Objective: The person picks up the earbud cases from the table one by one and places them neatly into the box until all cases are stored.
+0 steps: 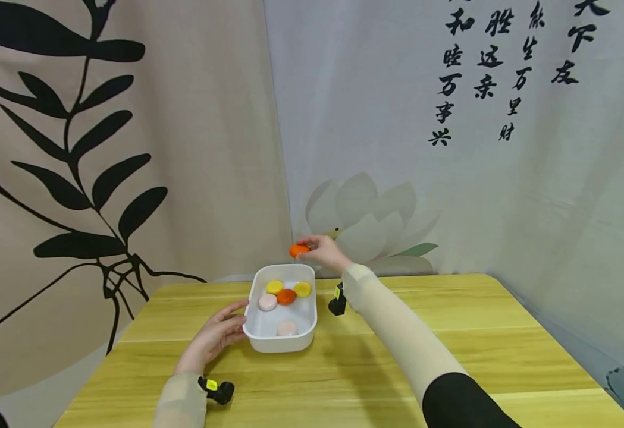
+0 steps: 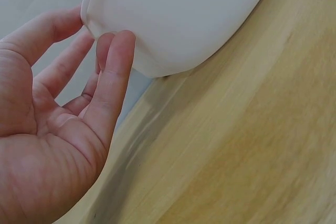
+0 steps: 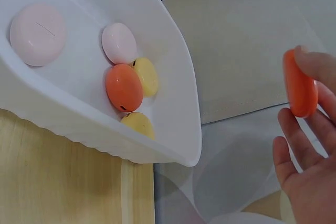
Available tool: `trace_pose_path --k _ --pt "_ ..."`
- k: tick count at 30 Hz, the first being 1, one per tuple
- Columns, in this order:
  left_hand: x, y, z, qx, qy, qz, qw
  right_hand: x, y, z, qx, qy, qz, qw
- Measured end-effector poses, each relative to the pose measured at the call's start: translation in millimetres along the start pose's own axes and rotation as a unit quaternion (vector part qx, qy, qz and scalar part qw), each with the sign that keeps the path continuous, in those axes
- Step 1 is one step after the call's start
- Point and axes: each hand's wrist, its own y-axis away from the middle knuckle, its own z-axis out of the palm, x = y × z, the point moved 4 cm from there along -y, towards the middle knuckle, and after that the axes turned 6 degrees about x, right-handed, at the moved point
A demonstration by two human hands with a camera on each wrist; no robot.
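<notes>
My right hand point(image 1: 326, 254) pinches a glossy orange disc point(image 3: 300, 83) between thumb and fingers, raised past the far end of a white plastic bin point(image 1: 281, 345). Inside lie similar rounded discs: a second orange disc point(image 1: 286, 296), a yellow disc point(image 1: 275, 287) on its left and another yellow disc point(image 1: 303, 289) on its right. Beside these is a pale pink disc point(image 1: 267, 302); another pink disc point(image 1: 287, 328) lies apart at the near end. My left hand point(image 1: 212, 339) has its fingers extended, with fingertips point(image 2: 123, 40) against the bin's left side.
The bin stands near the far edge of a wooden table point(image 1: 397, 368). Behind hangs a printed cloth point(image 1: 215, 148) with leaves, a lotus and black characters. A black wrist camera point(image 1: 337, 302) is strapped at the right wrist, another camera point(image 1: 220, 392) at the left.
</notes>
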Motion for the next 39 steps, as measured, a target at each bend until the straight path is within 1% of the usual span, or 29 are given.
trace_pose_path --k 5,11,18,27,32,35,39 --pt "0.7 1.3 -0.5 -0.002 0.001 0.002 1.0 0 0.7 4 0.004 0.003 -0.003 1.0" --pt "2.6 1.5 0.0 0.0 -0.005 0.006 1.0 -1 3.0 9 -0.002 0.011 0.003 0.9999" --pt "1.0 -0.4 0.8 0.007 0.003 -0.004 1.0 -2 5.3 15 0.001 0.017 0.006 0.9998" --pt "-0.5 2.0 -0.3 -0.005 -0.001 0.005 1.0 2 8.5 28 -0.003 0.025 0.009 0.9996" --pt "-0.9 0.3 0.2 0.004 -0.004 -0.001 1.0 1 9.6 33 -0.005 0.024 0.006 0.9997" --pt "-0.9 -0.5 0.5 0.007 -0.003 -0.004 1.0 3 8.5 36 -0.011 0.021 0.007 0.9997" --pt "-1.0 -0.1 0.4 0.009 -0.004 -0.002 1.0 7 8.8 41 -0.025 0.029 0.013 0.9992"
